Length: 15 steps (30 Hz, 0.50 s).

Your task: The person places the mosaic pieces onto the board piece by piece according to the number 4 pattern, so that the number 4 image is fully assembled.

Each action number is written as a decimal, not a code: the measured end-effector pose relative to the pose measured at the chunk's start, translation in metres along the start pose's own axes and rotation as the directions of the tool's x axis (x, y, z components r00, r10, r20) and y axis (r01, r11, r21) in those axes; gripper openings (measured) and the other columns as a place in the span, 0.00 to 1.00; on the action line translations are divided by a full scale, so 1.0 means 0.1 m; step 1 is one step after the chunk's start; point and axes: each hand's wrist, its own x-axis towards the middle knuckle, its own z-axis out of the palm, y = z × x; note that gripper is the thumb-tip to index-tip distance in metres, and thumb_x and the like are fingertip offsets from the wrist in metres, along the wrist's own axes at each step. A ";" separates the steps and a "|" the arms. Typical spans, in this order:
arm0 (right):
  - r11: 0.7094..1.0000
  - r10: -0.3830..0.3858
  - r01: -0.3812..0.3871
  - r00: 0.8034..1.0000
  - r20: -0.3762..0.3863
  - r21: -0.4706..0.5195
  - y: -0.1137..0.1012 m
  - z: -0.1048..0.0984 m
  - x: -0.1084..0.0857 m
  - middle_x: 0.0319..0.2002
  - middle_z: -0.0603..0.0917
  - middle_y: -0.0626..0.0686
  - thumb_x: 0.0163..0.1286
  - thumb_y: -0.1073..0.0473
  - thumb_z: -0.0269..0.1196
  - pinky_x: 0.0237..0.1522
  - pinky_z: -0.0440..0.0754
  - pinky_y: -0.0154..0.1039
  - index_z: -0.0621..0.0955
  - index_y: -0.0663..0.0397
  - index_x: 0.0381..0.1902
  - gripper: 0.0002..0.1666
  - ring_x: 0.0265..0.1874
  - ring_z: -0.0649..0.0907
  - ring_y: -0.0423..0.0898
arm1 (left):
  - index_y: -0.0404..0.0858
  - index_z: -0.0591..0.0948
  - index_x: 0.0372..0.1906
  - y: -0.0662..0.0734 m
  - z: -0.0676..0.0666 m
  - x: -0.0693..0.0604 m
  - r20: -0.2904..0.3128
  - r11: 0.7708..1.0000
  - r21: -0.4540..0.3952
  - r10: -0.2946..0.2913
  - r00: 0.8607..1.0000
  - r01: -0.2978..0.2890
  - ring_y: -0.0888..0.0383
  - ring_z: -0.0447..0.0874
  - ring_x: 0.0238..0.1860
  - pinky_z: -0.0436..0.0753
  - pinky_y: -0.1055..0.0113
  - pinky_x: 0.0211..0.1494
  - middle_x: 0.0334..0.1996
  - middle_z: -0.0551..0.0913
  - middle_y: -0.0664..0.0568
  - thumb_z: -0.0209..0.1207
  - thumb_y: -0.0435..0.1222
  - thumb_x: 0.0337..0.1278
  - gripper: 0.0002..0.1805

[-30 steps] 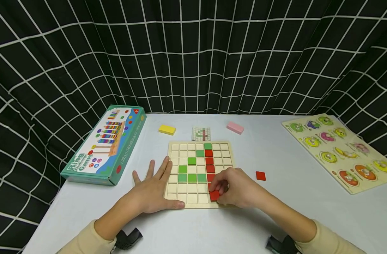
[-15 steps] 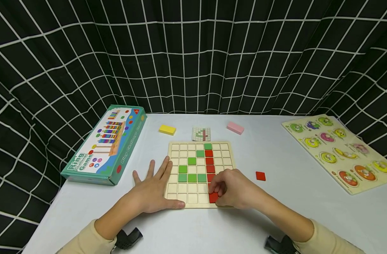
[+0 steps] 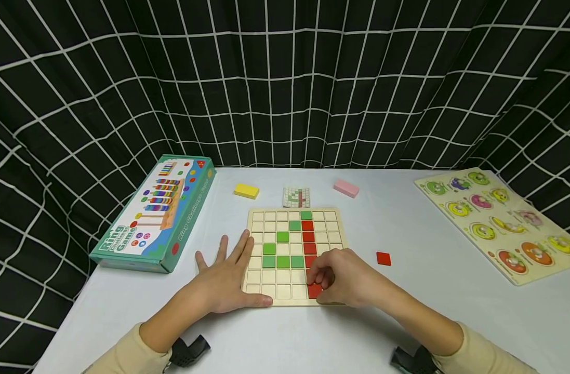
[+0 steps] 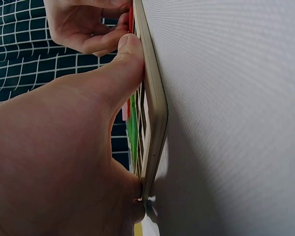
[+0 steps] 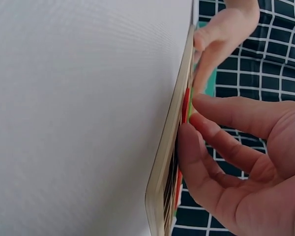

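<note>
In the head view a pale wooden grid board [image 3: 275, 293] lies flat on the table, with green tiles [image 3: 282, 262] in a stepped line and red tiles [image 3: 308, 237] down one column. My right hand [image 3: 347, 278] pinches a red tile [image 3: 315, 291] at the bottom-row cell of that column; whether it lies fully flat is hard to tell. The right wrist view shows this red tile [image 5: 185, 105] at the curled fingertips. My left hand [image 3: 224, 283], fingers spread, rests along the board's left edge, its thumb [image 4: 130, 51] on the front rim.
A loose red tile [image 3: 384, 258] lies right of the board. Behind it are a small pattern card [image 3: 296, 197], a yellow block [image 3: 246, 191] and a pink block [image 3: 346, 188]. A game box [image 3: 154, 213] stands left, a fruit puzzle board [image 3: 504, 223] right.
The red tile in my right hand has shifted slightly left and toward the front, lining up with the bottom cell. Since half a second ago hardly anything has moved. My left hand stays put.
</note>
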 end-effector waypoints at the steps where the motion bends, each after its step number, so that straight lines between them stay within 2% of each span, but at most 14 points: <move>1: 1.000 -0.004 0.004 1.000 0.000 0.001 0.00 -0.01 0.00 0.26 0.84 0.44 0.48 0.73 0.74 0.33 0.82 0.31 0.87 0.48 0.31 0.16 0.27 0.80 0.35 | 0.40 0.43 0.86 0.00 0.00 0.00 0.000 1.000 0.000 0.000 1.000 0.000 0.29 0.34 0.83 0.39 0.10 0.62 0.87 0.35 0.52 0.61 0.80 0.43 0.75; 9: 1.000 0.014 -0.014 1.000 -0.004 0.024 0.05 -0.09 -0.02 0.32 0.86 0.44 0.55 0.71 0.74 0.34 0.83 0.32 0.87 0.49 0.34 0.13 0.28 0.82 0.36 | 0.40 0.44 0.86 0.00 0.00 0.00 -0.001 1.000 0.007 0.001 1.000 -0.001 0.29 0.34 0.83 0.39 0.09 0.61 0.87 0.36 0.52 0.61 0.79 0.43 0.75; 15: 0.999 0.026 -0.025 1.000 -0.016 0.041 0.12 -0.19 -0.07 0.34 0.88 0.44 0.56 0.69 0.76 0.36 0.83 0.32 0.88 0.49 0.36 0.12 0.30 0.84 0.37 | 0.40 0.43 0.86 0.00 0.00 0.00 0.009 1.000 0.000 -0.001 1.000 0.001 0.29 0.33 0.83 0.38 0.10 0.62 0.87 0.35 0.52 0.61 0.79 0.43 0.75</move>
